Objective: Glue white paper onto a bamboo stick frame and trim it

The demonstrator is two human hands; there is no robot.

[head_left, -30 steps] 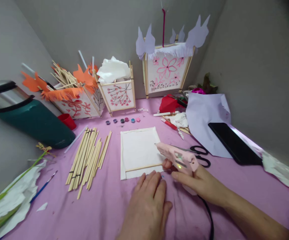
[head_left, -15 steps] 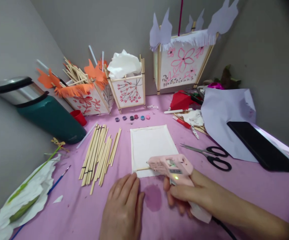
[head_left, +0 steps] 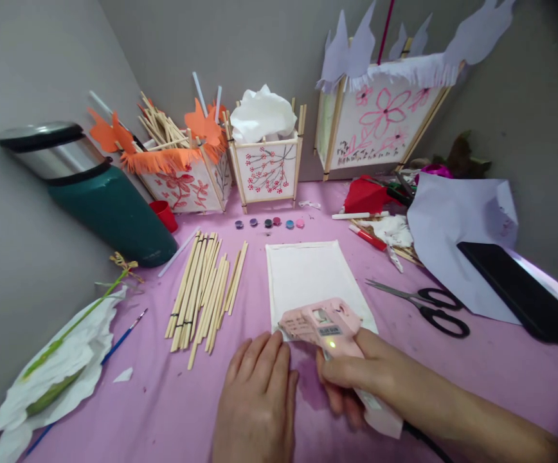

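My right hand is wrapped round a pale pink glue gun with a lit yellow-green light. Its nozzle points left, at the lower left corner of a white rectangular panel lying flat on the cloth. The gun covers most of that panel's near edge. Flat on the cloth, my left hand has its fingers stretched out, the fingertips by the same corner. I cannot tell whether they press on the panel. Black-handled scissors lie right of the panel.
Bundled wooden sticks lie to the left, near a teal bottle. Small paint pots line up behind the panel. Decorated paper lanterns stand along the wall. A black phone-like slab rests on lilac paper at right.
The glue gun's nozzle has moved left and nearer along the panel's near edge to its lower left corner, hiding the stick seen there. The whole view has shifted, moving things rightward.
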